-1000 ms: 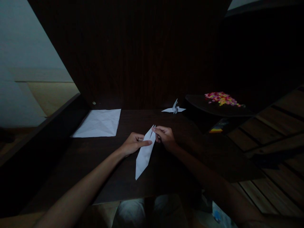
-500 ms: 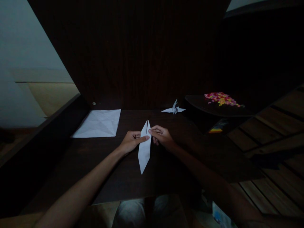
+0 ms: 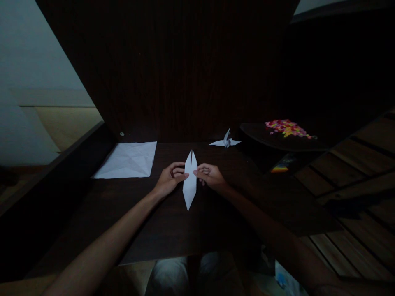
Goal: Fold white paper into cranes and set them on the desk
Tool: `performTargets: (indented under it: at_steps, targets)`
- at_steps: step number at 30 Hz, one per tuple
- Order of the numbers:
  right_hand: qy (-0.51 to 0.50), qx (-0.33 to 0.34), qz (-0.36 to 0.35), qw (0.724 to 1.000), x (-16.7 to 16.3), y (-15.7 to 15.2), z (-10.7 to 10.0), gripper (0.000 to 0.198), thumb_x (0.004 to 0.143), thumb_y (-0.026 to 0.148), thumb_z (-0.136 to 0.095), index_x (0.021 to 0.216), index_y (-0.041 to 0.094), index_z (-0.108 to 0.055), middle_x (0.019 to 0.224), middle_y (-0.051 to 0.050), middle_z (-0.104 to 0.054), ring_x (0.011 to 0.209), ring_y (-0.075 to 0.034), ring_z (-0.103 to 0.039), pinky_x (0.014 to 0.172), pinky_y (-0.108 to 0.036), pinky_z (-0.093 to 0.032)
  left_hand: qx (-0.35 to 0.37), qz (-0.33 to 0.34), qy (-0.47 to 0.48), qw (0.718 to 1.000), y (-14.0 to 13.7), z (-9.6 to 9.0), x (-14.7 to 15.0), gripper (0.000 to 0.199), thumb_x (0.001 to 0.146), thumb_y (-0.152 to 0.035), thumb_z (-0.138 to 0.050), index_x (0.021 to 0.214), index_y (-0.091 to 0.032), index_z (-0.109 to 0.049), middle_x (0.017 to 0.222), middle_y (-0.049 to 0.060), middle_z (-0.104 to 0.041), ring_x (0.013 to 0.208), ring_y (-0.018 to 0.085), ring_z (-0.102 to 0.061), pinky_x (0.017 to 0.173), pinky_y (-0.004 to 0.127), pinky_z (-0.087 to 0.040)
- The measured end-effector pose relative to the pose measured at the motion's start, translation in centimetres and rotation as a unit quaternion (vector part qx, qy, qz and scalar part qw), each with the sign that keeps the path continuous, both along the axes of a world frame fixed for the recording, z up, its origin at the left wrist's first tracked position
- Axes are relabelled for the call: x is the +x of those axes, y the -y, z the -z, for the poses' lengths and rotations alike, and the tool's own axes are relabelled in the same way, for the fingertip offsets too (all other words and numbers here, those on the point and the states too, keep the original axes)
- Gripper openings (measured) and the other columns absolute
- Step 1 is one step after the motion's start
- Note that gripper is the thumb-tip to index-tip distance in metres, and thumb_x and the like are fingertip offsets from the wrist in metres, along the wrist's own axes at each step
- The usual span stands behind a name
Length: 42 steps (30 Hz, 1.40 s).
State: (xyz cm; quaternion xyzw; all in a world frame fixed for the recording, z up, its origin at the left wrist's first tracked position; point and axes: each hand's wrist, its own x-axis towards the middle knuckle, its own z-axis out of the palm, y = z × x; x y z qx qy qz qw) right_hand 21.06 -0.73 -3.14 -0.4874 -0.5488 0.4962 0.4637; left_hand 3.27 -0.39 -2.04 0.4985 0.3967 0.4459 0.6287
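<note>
A folded white origami paper (image 3: 189,185) is held up over the dark table, long and narrow, with a slit running down from its far tip and a single point at its near end. My left hand (image 3: 170,178) pinches its left edge, thumb on top and fingers behind. On the opposite edge my right hand (image 3: 212,176) grips the same paper with thumb and curled fingers. Beyond the hands, slightly right, a finished white paper crane (image 3: 226,142) rests on the table with wings spread. Creased white paper sheets (image 3: 126,160) lie flat to the left.
A dark upright panel (image 3: 185,74) closes off the table's back, and a low side board (image 3: 52,172) borders the left. At right, a rounded dark shelf (image 3: 262,137) bears a heap of small colourful pieces (image 3: 288,128). Wooden slats (image 3: 354,172) lie beyond.
The folded paper has turned upright and shifted slightly away from me, its lower tip rising. My left thumb has slid from the paper's middle to its left edge.
</note>
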Motion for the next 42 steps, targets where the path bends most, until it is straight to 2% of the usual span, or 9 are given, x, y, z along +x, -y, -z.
performTargets:
  at_steps: [3,7,9,12,16,20,29,35,42]
  targets:
    - [-0.009,0.012,0.006,1.000,0.28,-0.47,0.72,0.036,0.063,0.036,-0.070,0.087,0.018,-0.050,0.057,0.006,-0.056,0.044,-0.009,-0.052,0.033,-0.017,-0.039,0.009,-0.009,0.016,1.000,-0.38,0.49,-0.19,0.058,0.054,-0.022,-0.081,0.102,-0.019,-0.049,0.078,0.000,-0.067,0.067,0.013,-0.064,0.067,0.026,-0.050]
    - [-0.054,0.035,-0.034,0.997,0.31,-0.49,0.83,0.044,0.065,0.034,-0.070,0.098,0.022,-0.043,0.063,0.007,-0.056,0.049,-0.010,-0.055,0.038,-0.019,-0.045,0.067,-0.032,-0.006,0.997,-0.63,0.68,-0.35,0.036,0.057,-0.023,-0.079,0.085,-0.017,-0.056,0.078,0.000,-0.066,0.070,0.013,-0.063,0.069,0.024,-0.049]
    - [-0.060,0.045,-0.064,0.995,0.27,-0.44,0.67,0.037,0.067,0.034,-0.069,0.095,0.021,-0.048,0.066,0.005,-0.057,0.053,-0.010,-0.057,0.044,-0.021,-0.048,0.080,-0.044,-0.037,0.995,-0.66,0.62,-0.37,0.028,0.058,-0.025,-0.077,0.079,-0.015,-0.062,0.077,0.002,-0.067,0.073,0.014,-0.063,0.071,0.025,-0.048]
    - [-0.060,0.043,-0.082,0.994,0.28,-0.54,0.58,0.026,0.068,0.035,-0.069,0.085,0.018,-0.057,0.067,0.002,-0.059,0.056,-0.011,-0.058,0.051,-0.024,-0.050,0.047,-0.045,-0.052,0.997,-0.63,0.46,-0.34,0.026,0.059,-0.028,-0.075,0.080,-0.013,-0.069,0.074,0.003,-0.069,0.069,0.016,-0.063,0.070,0.028,-0.048]
    - [-0.080,0.017,-0.072,0.994,0.39,-0.77,0.62,0.021,0.067,0.033,-0.069,0.079,0.017,-0.064,0.069,0.000,-0.062,0.060,-0.011,-0.058,0.056,-0.025,-0.048,-0.010,-0.033,0.014,0.999,-0.53,0.21,-0.36,0.024,0.057,-0.021,-0.072,0.079,-0.012,-0.072,0.074,0.005,-0.071,0.071,0.018,-0.064,0.073,0.030,-0.048]
    - [-0.111,-0.015,-0.059,0.992,0.50,-0.73,0.42,0.016,0.067,0.027,-0.067,0.080,0.018,-0.067,0.073,-0.001,-0.064,0.065,-0.012,-0.059,0.061,-0.025,-0.047,-0.020,-0.009,0.037,0.999,-0.41,0.02,-0.47,0.029,0.056,-0.014,-0.070,0.085,-0.012,-0.071,0.073,0.005,-0.072,0.071,0.018,-0.065,0.075,0.030,-0.048]
    - [-0.129,0.009,-0.068,0.989,0.87,-0.65,0.31,0.026,0.059,0.015,-0.069,0.084,0.019,-0.069,0.080,-0.001,-0.067,0.078,-0.013,-0.060,0.074,-0.026,-0.044,-0.011,0.014,0.060,0.998,-0.26,0.02,-0.53,0.037,0.055,-0.016,-0.074,0.092,-0.011,-0.068,0.078,0.007,-0.072,0.076,0.020,-0.067,0.079,0.033,-0.047]
    - [-0.113,0.011,-0.081,0.990,0.84,-0.46,0.24,0.024,0.062,0.018,-0.069,0.086,0.019,-0.069,0.080,-0.001,-0.068,0.079,-0.015,-0.061,0.076,-0.028,-0.044,-0.010,0.025,0.063,0.998,-0.12,-0.07,-0.49,0.041,0.056,-0.016,-0.076,0.095,-0.012,-0.067,0.078,0.006,-0.073,0.076,0.019,-0.067,0.081,0.032,-0.047]
    - [-0.125,0.003,-0.059,0.990,0.63,-0.62,0.44,0.021,0.061,0.024,-0.072,0.082,0.019,-0.071,0.081,-0.002,-0.069,0.075,-0.015,-0.060,0.074,-0.029,-0.045,-0.014,0.018,0.043,0.999,-0.13,-0.03,-0.32,0.042,0.055,-0.018,-0.080,0.094,-0.014,-0.067,0.080,0.005,-0.073,0.080,0.018,-0.068,0.087,0.033,-0.046]
